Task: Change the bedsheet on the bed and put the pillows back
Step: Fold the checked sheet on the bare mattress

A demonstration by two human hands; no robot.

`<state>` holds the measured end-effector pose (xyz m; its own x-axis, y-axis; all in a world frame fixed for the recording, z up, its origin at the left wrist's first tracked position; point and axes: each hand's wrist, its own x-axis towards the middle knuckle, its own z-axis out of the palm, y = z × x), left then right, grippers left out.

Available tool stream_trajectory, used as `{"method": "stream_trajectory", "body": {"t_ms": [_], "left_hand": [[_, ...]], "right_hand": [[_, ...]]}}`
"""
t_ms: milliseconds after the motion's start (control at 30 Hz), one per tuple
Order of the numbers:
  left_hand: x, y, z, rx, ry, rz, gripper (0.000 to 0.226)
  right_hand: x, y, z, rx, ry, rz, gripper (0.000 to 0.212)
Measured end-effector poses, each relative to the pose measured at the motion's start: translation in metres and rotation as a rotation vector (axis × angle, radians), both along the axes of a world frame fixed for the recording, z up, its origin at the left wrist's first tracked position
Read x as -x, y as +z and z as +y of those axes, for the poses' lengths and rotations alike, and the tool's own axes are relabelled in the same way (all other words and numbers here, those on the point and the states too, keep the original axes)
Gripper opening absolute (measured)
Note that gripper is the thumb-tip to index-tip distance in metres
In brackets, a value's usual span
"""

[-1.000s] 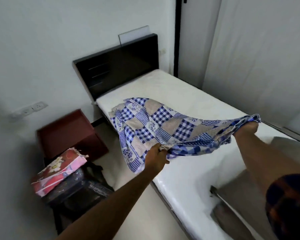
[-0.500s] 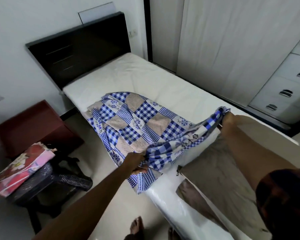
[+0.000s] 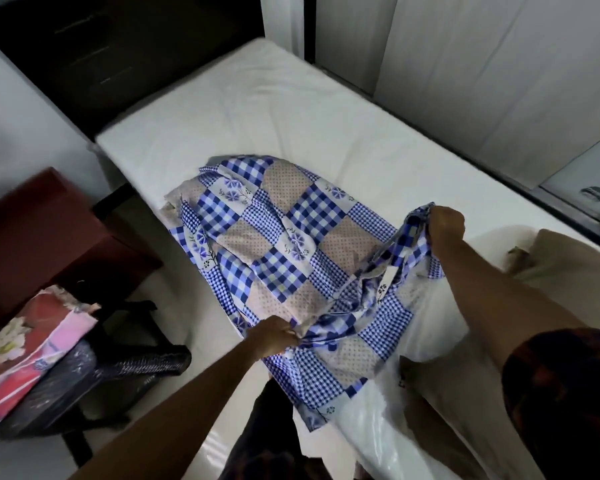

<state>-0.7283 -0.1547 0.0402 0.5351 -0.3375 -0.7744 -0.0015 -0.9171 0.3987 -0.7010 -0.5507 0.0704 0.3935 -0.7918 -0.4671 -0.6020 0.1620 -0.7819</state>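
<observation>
The left hand (image 3: 272, 338) has its fingers (image 3: 289, 336) curled tight on a bunched fold of the bedsheet (image 3: 274, 244) at the bed's near edge. The right hand (image 3: 445, 225) fists round another gathered edge, raised off the mattress (image 3: 291, 116). The sheet is thin, rumpled patchwork of blue gingham, tan dotted and floral squares, spread across the middle of the smooth white mattress.

Home bedroom: single bed (image 3: 291, 109) w/ dark headboard (image 3: 136, 46), wardrobe doors (image 3: 482, 64).
</observation>
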Motion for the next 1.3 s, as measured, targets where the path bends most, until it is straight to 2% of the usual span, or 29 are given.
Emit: {"method": "stream_trajectory", "body": {"t_ms": [167, 267, 367, 467, 567, 667, 733, 867, 933, 1067, 1200, 1300], "left_hand": [[-0.029, -0.032, -0.016, 0.027, -0.351, 0.027, 0.036], [-0.032, -0.036, -0.023, 0.049, -0.439, 0.094, 0.036], [-0.024, -0.032, -0.03, 0.188, -0.47, 0.051, 0.025], [-0.001, -0.022, -0.045, 0.312, -0.632, 0.071, 0.026], [0.028, -0.019, -0.065, 0.348, -0.751, 0.079, 0.04], [0.031, -0.023, -0.078, 0.294, -0.734, 0.129, 0.075], [0.019, -0.033, -0.08, 0.216, -0.752, 0.158, 0.079], [-0.018, -0.071, -0.051, 0.116, -0.519, 0.219, 0.042], [-0.043, -0.089, -0.025, 0.045, -0.429, 0.185, 0.032], [-0.106, -0.101, 0.022, -0.123, -0.31, 0.079, 0.031], [-0.185, -0.097, 0.067, -0.145, -0.094, 0.011, 0.038], [-0.245, -0.098, 0.093, -0.114, 0.162, -0.047, 0.034]], "right_hand": [[-0.028, -0.039, 0.007, 0.11, -0.005, 0.316, 0.037], [-0.019, -0.049, 0.017, 0.107, 0.014, 0.395, 0.039], [0.001, -0.048, 0.014, 0.187, -0.013, 0.538, 0.036], [0.031, -0.03, 0.005, 0.336, -0.054, 0.502, 0.04], [0.06, -0.023, -0.013, 0.36, 0.115, 0.58, 0.042], [0.087, -0.053, -0.043, 0.235, 0.36, 0.865, 0.061], [0.089, -0.048, -0.021, 0.172, 0.385, 0.911, 0.061], [0.08, -0.06, 0.038, 0.292, 0.336, 0.845, 0.046], [0.076, -0.084, 0.061, 0.256, 0.397, 0.723, 0.041], [0.041, -0.114, 0.102, 0.089, 0.522, 0.46, 0.029], [-0.046, -0.121, 0.135, 0.079, 0.765, 0.432, 0.022], [-0.133, -0.12, 0.154, 0.087, 0.875, 0.396, 0.016]]}}
